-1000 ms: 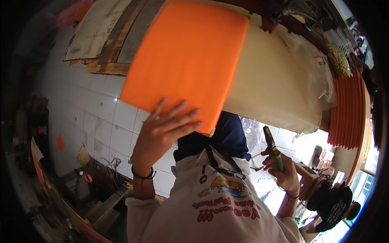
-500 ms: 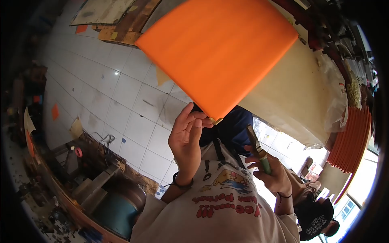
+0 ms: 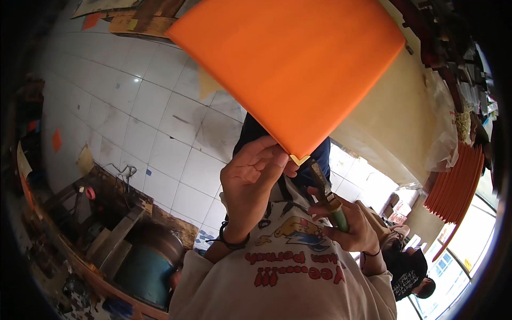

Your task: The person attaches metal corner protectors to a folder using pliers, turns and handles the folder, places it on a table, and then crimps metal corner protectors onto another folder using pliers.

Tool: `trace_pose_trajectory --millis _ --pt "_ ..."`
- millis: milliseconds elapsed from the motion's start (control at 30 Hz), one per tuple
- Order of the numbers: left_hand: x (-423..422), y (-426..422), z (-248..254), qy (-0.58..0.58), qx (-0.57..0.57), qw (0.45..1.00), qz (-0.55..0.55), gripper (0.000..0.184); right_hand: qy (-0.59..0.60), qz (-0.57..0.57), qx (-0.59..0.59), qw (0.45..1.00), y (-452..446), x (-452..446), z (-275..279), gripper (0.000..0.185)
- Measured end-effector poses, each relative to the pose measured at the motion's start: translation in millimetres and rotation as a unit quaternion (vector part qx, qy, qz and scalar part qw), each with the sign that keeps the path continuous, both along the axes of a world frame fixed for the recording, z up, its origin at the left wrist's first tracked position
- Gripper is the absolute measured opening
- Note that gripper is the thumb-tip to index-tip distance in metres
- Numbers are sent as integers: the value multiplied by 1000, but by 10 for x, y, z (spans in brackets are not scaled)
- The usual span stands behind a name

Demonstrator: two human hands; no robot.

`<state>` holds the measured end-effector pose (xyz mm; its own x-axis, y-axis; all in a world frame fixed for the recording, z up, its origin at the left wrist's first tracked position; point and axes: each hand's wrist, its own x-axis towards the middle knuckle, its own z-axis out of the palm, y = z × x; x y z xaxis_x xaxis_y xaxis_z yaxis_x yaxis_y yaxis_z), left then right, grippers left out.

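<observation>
A large orange padded cover (image 3: 288, 69) points one corner toward me. A small gold metal corner piece (image 3: 300, 159) sits on that tip. My left hand (image 3: 253, 178) is closed at this corner, thumb and fingers pinching beside the gold piece; some fingertips are hidden behind the cover. In my right hand (image 3: 354, 226) are pliers (image 3: 338, 213) with green handles, their dark metal jaws pointing up, just below and right of the corner piece. Whether the jaws touch it I cannot tell.
A beige-topped table (image 3: 384, 133) lies under the cover's right side. A stack of orange sheets (image 3: 456, 184) hangs at the right. A machine with a blue-green drum (image 3: 146, 272) stands lower left. Another person in black (image 3: 408, 272) is at the lower right.
The pliers have come up and left, closer to the corner piece. My left hand keeps to the corner, its thumb now nearer the gold piece. The cover appears slightly larger and shifted.
</observation>
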<state>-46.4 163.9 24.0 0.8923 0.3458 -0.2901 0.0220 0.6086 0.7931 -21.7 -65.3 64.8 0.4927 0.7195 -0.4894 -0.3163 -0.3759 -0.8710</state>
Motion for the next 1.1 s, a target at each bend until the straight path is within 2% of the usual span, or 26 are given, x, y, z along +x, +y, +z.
trace_pose_trajectory --millis 167,267,367,467,767,967,1100 --pt "34 -18 29 13 -8 999 -47 23 -43 4 3 999 66 26 50 51" --pt "51 -24 27 13 12 999 -41 20 -68 60 -22 996 124 146 124 45" --pt "43 -22 31 25 31 999 -35 17 -9 40 -57 998 170 175 188 40" --pt "30 -19 -3 6 25 999 -34 17 -27 58 -28 998 138 184 144 42" --pt "22 -6 -51 -9 19 999 -38 17 -61 73 -34 995 177 225 181 52" --pt "22 -7 -48 0 14 999 -36 15 -93 38 -25 995 129 162 122 64" --pt "22 43 -54 3 4 998 -59 17 -36 74 -73 994 138 250 173 71"
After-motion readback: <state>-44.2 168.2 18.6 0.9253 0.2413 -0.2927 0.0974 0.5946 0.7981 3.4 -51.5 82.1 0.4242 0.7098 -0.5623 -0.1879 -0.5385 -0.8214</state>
